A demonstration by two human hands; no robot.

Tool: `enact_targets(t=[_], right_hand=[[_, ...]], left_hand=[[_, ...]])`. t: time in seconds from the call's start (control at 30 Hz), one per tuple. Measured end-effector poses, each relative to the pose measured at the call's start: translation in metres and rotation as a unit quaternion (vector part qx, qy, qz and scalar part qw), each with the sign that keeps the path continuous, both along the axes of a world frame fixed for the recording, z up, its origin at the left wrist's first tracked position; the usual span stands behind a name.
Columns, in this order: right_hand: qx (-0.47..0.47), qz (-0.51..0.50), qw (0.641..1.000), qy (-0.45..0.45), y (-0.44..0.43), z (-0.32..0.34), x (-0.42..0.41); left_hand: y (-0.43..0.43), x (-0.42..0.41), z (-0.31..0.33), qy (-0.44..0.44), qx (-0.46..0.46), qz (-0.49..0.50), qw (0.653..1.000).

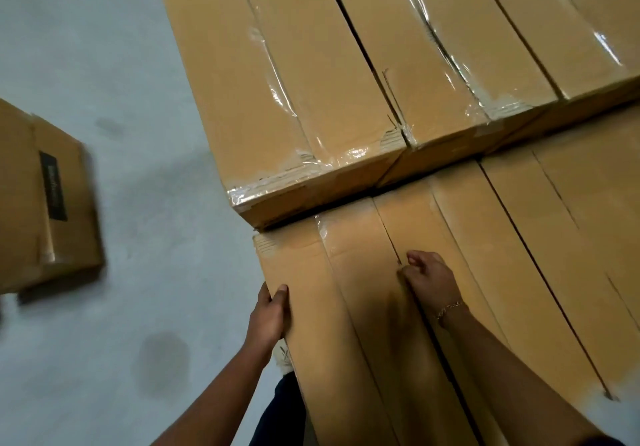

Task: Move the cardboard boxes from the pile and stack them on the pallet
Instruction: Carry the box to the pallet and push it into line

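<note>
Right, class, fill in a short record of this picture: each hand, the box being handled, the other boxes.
Left hand: grips the near box at its left edge
Right hand: fingers curled at the gap along its right edge
Taped boxes: higher row just beyond
Labelled box: apart on the floor, far left
</note>
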State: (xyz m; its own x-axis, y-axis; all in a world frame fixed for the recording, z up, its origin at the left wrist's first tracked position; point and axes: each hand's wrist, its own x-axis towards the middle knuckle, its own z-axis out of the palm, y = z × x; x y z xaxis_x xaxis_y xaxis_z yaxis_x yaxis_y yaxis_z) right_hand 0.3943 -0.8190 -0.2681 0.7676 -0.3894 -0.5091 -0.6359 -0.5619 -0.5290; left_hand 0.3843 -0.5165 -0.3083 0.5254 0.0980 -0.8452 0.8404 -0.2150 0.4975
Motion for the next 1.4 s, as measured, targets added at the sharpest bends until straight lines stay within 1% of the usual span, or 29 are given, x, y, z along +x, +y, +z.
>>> enact_targets(t=[0.1, 0.17, 0.23, 0.33, 0.37, 0.43, 0.5, 0.53, 0.57, 0.6, 0.63, 0.67, 0.8, 0.9, 1.0, 1.17, 1.27, 1.33, 1.4], right_hand=[[0.006, -0.020, 1.000, 0.023, -0.021, 0.019, -0.027], [0.014, -0.034, 0.998, 0.049, -0.041, 0.029, -0.062], [0.016, -0.048, 0.996, 0.068, -0.062, 0.037, -0.110], [-0.015, -0.048, 0.996, 0.079, -0.090, 0.038, -0.190], [-0.022, -0.067, 0.995, 0.076, -0.096, 0.035, -0.219], [-0.024, -0.157, 0.986, 0.043, -0.100, 0.027, -0.277], [-0.029, -0.266, 0.963, 0.024, -0.100, 0.014, -0.332], [-0.009, -0.312, 0.950, 0.034, -0.099, 0.007, -0.354], [0.042, -0.354, 0.933, 0.053, -0.097, -0.002, -0.371], [0.117, -0.391, 0.910, 0.073, -0.095, -0.010, -0.381], [0.186, -0.409, 0.889, 0.087, -0.091, -0.016, -0.387], [0.226, -0.412, 0.878, 0.092, -0.088, -0.020, -0.390], [0.274, -0.422, 0.863, 0.049, -0.076, -0.028, -0.383], [0.272, -0.427, 0.862, 0.040, -0.072, -0.036, -0.374], [0.248, -0.437, 0.864, 0.035, -0.067, -0.045, -0.366], [0.207, -0.445, 0.870, 0.047, -0.058, -0.045, -0.362], [0.213, -0.435, 0.872, 0.067, -0.059, -0.040, -0.363], [0.217, -0.409, 0.882, 0.087, -0.060, -0.033, -0.367], [0.180, -0.358, 0.910, 0.107, -0.062, -0.019, -0.372]], left_hand=[[-0.003, -0.029, 0.011, 0.018, -0.012, -0.001, 1.000], [-0.008, -0.065, 0.015, 0.032, -0.016, -0.016, 0.999], [-0.015, -0.109, 0.016, 0.035, -0.017, -0.032, 0.999], [-0.028, -0.170, 0.014, 0.034, -0.010, -0.051, 0.998], [-0.032, -0.189, 0.012, 0.032, -0.009, -0.052, 0.998], [-0.039, -0.227, 0.012, 0.022, -0.009, -0.060, 0.998], [-0.046, -0.262, 0.011, 0.012, -0.009, -0.066, 0.998], [-0.049, -0.277, 0.010, 0.005, -0.006, -0.070, 0.998], [-0.052, -0.289, 0.010, 0.000, 0.000, -0.074, 0.997], [-0.054, -0.298, 0.007, -0.006, 0.004, -0.078, 0.997], [-0.056, -0.305, 0.005, -0.007, 0.008, -0.079, 0.997], [-0.058, -0.310, 0.003, -0.010, 0.009, -0.079, 0.997], [-0.060, -0.317, -0.001, -0.003, 0.016, -0.075, 0.997], [-0.063, -0.319, 0.000, 0.002, 0.017, -0.080, 0.997], [-0.063, -0.319, -0.005, -0.007, 0.021, -0.080, 0.997], [-0.066, -0.319, -0.007, -0.003, 0.010, -0.067, 0.998], [-0.062, -0.318, -0.002, 0.003, -0.010, -0.074, 0.997], [-0.056, -0.313, 0.008, 0.002, -0.013, -0.096, 0.995], [-0.047, -0.307, 0.026, -0.003, -0.005, -0.128, 0.992]])
